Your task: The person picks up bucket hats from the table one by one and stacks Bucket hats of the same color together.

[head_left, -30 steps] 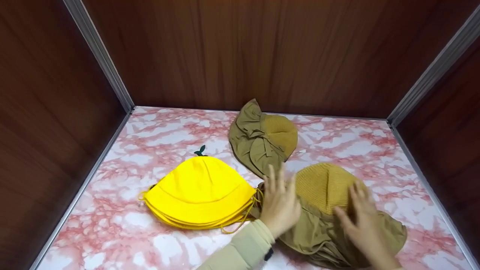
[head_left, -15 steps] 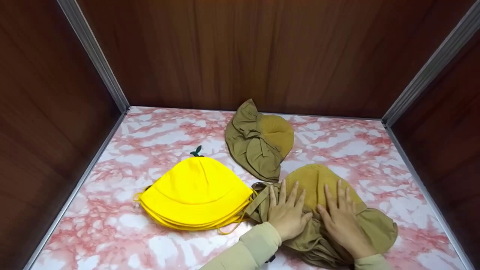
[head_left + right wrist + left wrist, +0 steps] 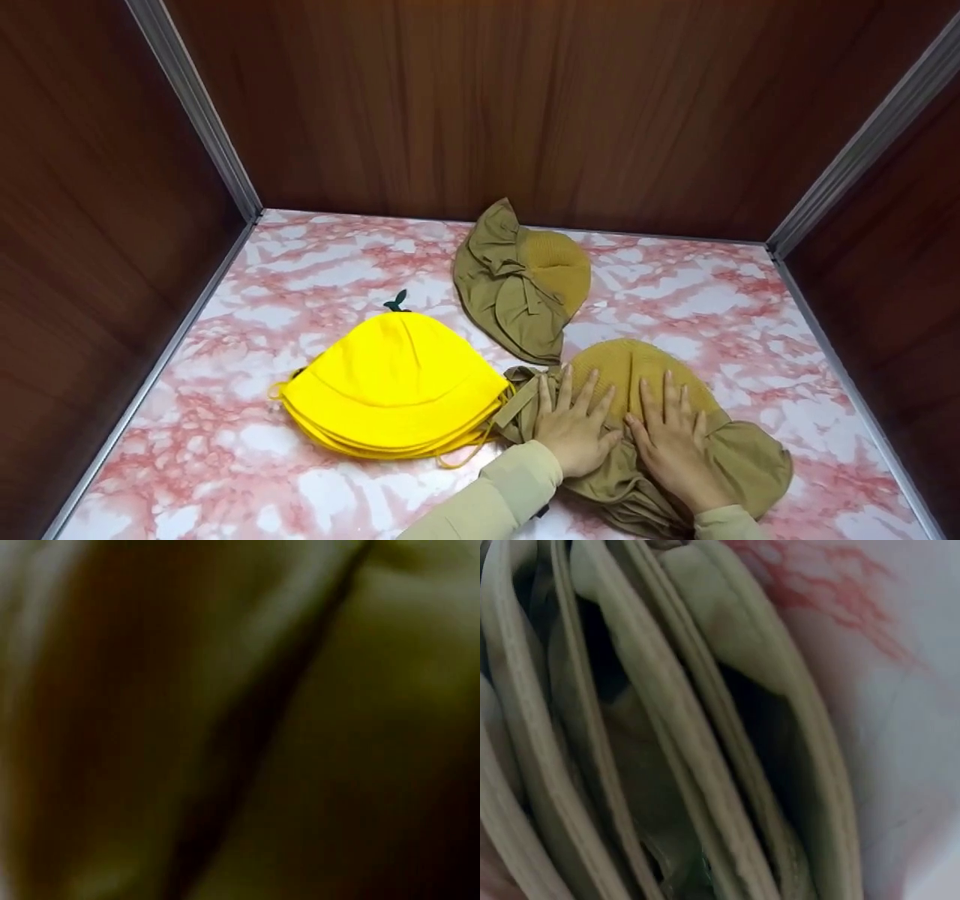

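Both of my hands lie flat on a stack of olive-brown sun hats at the front right, with mustard knit crowns and wide cloth brims. My left hand rests on the brim and lower crown, fingers spread. On the crown and brim to its right, my right hand presses with straight fingers. The left wrist view shows several layered brim edges close up. The right wrist view is dark and blurred, with only folded cloth showing.
A stack of yellow bucket hats with a green sprout on top stands left of my hands, its cords near the olive brims. Another olive sun hat lies behind, near the brown back wall. Brown side walls flank the pink-and-white marbled surface.
Both hands have come down onto the olive hats. The right hand has shifted left, towards the left hand. The hat stack now looks flatter under them.
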Available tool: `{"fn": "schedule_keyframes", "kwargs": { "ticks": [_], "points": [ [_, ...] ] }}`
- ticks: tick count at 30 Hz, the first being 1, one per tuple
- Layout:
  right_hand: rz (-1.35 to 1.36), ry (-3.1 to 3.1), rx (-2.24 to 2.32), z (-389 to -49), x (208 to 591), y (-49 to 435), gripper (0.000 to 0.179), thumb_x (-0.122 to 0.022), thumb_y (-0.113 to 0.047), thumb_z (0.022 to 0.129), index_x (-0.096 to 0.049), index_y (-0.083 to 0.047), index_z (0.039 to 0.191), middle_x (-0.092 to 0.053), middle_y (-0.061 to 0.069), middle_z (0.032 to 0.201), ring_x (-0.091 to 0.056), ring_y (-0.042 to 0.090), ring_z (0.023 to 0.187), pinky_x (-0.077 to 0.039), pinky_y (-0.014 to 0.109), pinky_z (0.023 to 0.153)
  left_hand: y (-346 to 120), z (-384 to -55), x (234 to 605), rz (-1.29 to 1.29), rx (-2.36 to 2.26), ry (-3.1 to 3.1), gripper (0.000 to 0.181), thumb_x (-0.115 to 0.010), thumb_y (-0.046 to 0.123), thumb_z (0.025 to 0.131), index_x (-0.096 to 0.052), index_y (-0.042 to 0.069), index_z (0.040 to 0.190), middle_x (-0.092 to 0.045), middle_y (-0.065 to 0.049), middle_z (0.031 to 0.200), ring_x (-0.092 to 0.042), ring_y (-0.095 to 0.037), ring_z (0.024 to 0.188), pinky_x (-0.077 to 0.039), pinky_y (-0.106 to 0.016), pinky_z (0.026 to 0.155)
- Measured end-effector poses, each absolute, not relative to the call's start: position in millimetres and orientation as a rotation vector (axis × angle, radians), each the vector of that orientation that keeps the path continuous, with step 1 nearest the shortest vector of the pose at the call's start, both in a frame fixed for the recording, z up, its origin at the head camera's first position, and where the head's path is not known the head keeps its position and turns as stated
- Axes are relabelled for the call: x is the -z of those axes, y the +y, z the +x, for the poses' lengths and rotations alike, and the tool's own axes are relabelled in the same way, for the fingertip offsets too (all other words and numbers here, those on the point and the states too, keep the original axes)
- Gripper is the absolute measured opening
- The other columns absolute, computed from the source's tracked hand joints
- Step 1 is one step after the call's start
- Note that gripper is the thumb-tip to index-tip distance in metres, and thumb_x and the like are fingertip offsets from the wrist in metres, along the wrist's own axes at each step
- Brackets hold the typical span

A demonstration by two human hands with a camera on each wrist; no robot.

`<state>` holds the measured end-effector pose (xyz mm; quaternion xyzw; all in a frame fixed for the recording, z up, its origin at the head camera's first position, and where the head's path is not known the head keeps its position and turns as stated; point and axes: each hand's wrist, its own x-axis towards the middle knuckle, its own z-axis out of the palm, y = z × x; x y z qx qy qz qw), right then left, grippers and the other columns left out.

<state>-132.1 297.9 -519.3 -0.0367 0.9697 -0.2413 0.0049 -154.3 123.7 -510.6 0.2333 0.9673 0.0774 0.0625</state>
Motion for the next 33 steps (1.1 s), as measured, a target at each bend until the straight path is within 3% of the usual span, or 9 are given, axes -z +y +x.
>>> {"fn": "schedule_keyframes", "kwargs": {
  "ticks": [8, 13, 18, 22, 28, 29, 32, 33],
  "points": [
    [-0.081, 3.02, 0.754, -128.2, 525.8, 301.6, 0.066, -0.042, -0.038, 0.106, -0.02, 0.0, 0.155, 0.006, 0.028, 0.162, 0.007, 0.061, 0.143, 0.013, 0.078, 0.107, 127.8, -151.3, 507.5, 0.711, -0.19, 2.888, 0.063, -0.028, 0.063, 0.101, -0.013, 0.04, 0.157, -0.006, 0.009, 0.167, -0.004, -0.03, 0.155, -0.008, -0.06, 0.122],
    [-0.065, 3.016, 0.772, -127.9, 526.9, 302.1, 0.067, -0.041, -0.039, 0.106, -0.019, -0.001, 0.156, 0.007, 0.026, 0.163, 0.009, 0.06, 0.143, 0.015, 0.076, 0.108, 123.9, -157.3, 491.8, 0.727, -0.237, 2.801, 0.066, -0.036, 0.063, 0.099, -0.017, 0.039, 0.157, -0.01, 0.007, 0.167, -0.008, -0.03, 0.154, -0.008, -0.061, 0.122],
    [-0.073, 3.023, 0.771, -128.9, 527.0, 301.8, 0.066, -0.041, -0.039, 0.106, -0.019, -0.002, 0.156, 0.007, 0.025, 0.163, 0.007, 0.058, 0.145, 0.014, 0.076, 0.108, 112.8, -183.5, 463.7, 0.671, -0.432, 2.705, 0.062, -0.05, 0.056, 0.097, -0.036, 0.033, 0.153, -0.036, 0.009, 0.158, -0.032, -0.026, 0.148, -0.016, -0.062, 0.12],
    [-0.093, 3.025, 0.797, -130.4, 526.6, 301.3, 0.066, -0.041, -0.038, 0.106, -0.019, -0.003, 0.157, 0.007, 0.025, 0.164, 0.007, 0.057, 0.145, 0.016, 0.074, 0.109, 104.3, -215.6, 451.5, 0.503, -0.809, 2.627, 0.055, -0.054, 0.046, 0.098, -0.048, 0.022, 0.147, -0.056, 0.003, 0.144, -0.05, -0.022, 0.135, -0.024, -0.06, 0.118],
    [-0.116, 3.008, 0.84, -131.1, 527.4, 300.2, 0.065, -0.043, -0.036, 0.106, -0.019, -0.004, 0.157, 0.008, 0.024, 0.164, 0.007, 0.056, 0.146, 0.018, 0.073, 0.109, 85.5, -257.4, 455.6, 0.155, -1.478, 2.476, 0.044, -0.06, 0.024, 0.096, -0.059, -0.003, 0.13, -0.064, -0.019, 0.13, -0.061, -0.03, 0.119, -0.049, -0.038, 0.103],
    [-0.118, 3.006, 0.846, -131.4, 527.7, 300.1, 0.065, -0.043, -0.036, 0.106, -0.018, -0.004, 0.157, 0.008, 0.024, 0.164, 0.007, 0.056, 0.146, 0.018, 0.073, 0.109, 80.2, -254.7, 446.7, 0.076, -1.546, 2.463, 0.044, -0.059, 0.02, 0.095, -0.058, -0.007, 0.129, -0.062, -0.022, 0.13, -0.06, -0.033, 0.12, -0.049, -0.038, 0.103],
    [-0.119, 3.01, 0.848, -131.9, 527.9, 300.3, 0.066, -0.043, -0.036, 0.105, -0.018, -0.005, 0.157, 0.008, 0.024, 0.164, 0.007, 0.056, 0.146, 0.017, 0.073, 0.109, 72.8, -267.7, 462.2, -0.223, -1.515, 2.535, 0.043, -0.06, 0.025, 0.091, -0.062, -0.002, 0.125, -0.056, -0.025, 0.133, -0.048, -0.047, 0.124, -0.04, -0.045, 0.106],
    [-0.121, 3.011, 0.849, -132.1, 527.7, 300.4, 0.066, -0.043, -0.036, 0.105, -0.018, -0.005, 0.157, 0.007, 0.024, 0.164, 0.007, 0.056, 0.146, 0.017, 0.073, 0.109, 71.9, -286.6, 494.6, -0.297, -1.527, 2.562, 0.044, -0.062, 0.027, 0.088, -0.064, -0.001, 0.122, -0.059, -0.025, 0.126, -0.051, -0.046, 0.116, -0.042, -0.044, 0.1]
  ]
}}
